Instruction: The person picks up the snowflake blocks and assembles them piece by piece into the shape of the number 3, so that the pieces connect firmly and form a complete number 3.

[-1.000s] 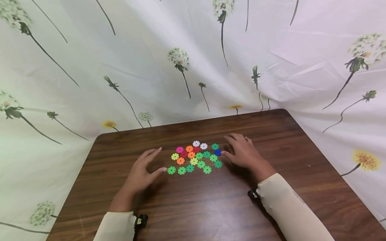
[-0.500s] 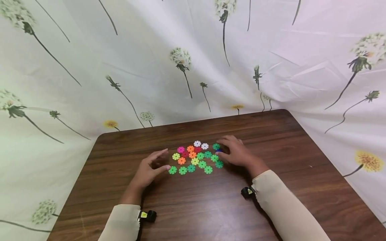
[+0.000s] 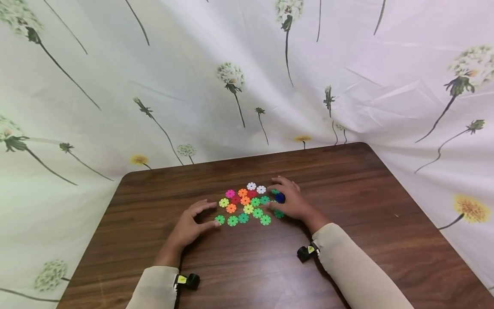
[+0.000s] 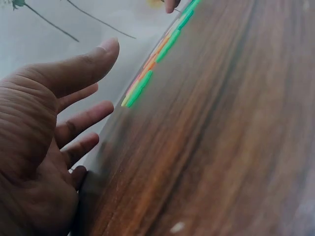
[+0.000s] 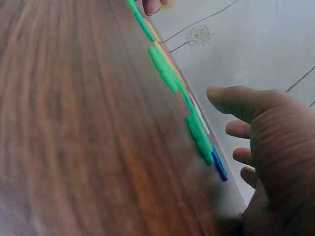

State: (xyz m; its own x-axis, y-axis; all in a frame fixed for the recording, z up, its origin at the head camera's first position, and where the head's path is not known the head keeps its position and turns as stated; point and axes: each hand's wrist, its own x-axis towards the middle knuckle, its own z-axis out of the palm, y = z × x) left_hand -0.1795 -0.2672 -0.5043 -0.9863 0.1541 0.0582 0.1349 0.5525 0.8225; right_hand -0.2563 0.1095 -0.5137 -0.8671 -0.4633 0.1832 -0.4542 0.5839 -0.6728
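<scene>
Several small notched plastic discs lie flat in a loose cluster: green discs (image 3: 232,221) along the near side and right, orange (image 3: 245,200), yellow (image 3: 248,209) and pink ones (image 3: 230,194) on the left, white discs (image 3: 251,186) at the back. My left hand (image 3: 188,225) is at the cluster's left edge, fingers apart and holding nothing, thumb by the leftmost green disc. Over the right edge hovers my right hand (image 3: 292,202), relaxed and holding nothing, partly hiding green discs beside the blue disc (image 3: 279,198). In the right wrist view its thumb (image 5: 236,101) is raised above the tabletop.
The discs lie on a dark wood-grain table (image 3: 247,266) with rounded far corners. A white cloth (image 3: 185,77) printed with dandelions hangs behind and beside it. Black wrist cameras (image 3: 306,253) are strapped over cream sleeves (image 3: 355,262).
My right hand has moved left from beside the cluster to over its right edge. My left hand has come slightly closer from the left. The discs keep their arrangement.
</scene>
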